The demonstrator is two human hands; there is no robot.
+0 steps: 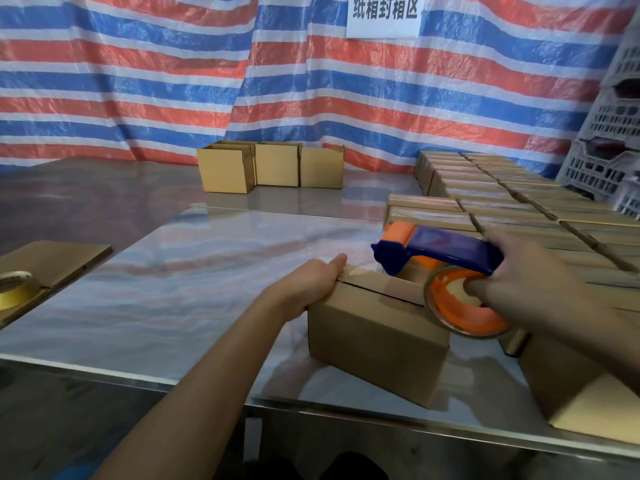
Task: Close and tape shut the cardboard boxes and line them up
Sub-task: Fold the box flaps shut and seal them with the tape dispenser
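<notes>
**A:** Why the striped tarp [138, 81] behind everything?

**B:** It walls off the station, I'd guess. The table [207, 271] runs right up to it, which leaves room for finished work.

**A:** And the rows [519, 202] on the right?

**B:** Taped boxes, packed edge to edge. That's the line-up the job asks for. It sits on the taping arm's side, so a done one has a short way to go.

**A:** The three open boxes [277, 166] at the back?

**B:** Flaps up, well apart from the hands. Waiting stock, I'd say.

**A:** Where's the one being worked on?

**B:** The box [374, 334] sits near the table's front edge, just before the person. Its flaps are folded down and it is turned at an angle.

**A:** What's the dispenser [443, 251] doing?

**B:** It hangs over the top, nose toward the far end, roll toward the person. The right hand [530, 282] is wrapped round its handle with a fingertip tucked into the roll's core, likely to brake the tape.

**A:** And the left hand [311, 285]?

**B:** Clamped over the far-left end of the top, thumb along the edge, fingers out of sight down the far side. That pins the flaps and stops the box sliding.

**A:** Is the seam [381, 293] covered?

**B:** It shows as a dark slit, bare where I can see. Whether tape has caught under the nose I cannot tell.
</notes>
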